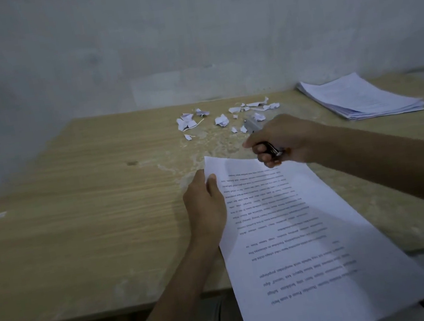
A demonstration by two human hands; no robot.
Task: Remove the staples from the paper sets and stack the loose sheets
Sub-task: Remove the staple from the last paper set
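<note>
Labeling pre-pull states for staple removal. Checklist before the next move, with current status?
1. Left hand holds the paper set at its far corner: ok.
2. Right hand grips the tool: ok.
3. Staple located: cannot tell, none visible.
4. Tool tip on the staple: cannot tell, the hand hides it.
5. Paper set fully on the table: not ok, near end overhangs the edge.
6. Loose-sheet stack at far right unobstructed: ok.

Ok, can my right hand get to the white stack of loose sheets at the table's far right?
Probably yes: only bare wooden table lies between the right hand and the white stack of loose sheets, though that hand grips a small dark tool.
</note>
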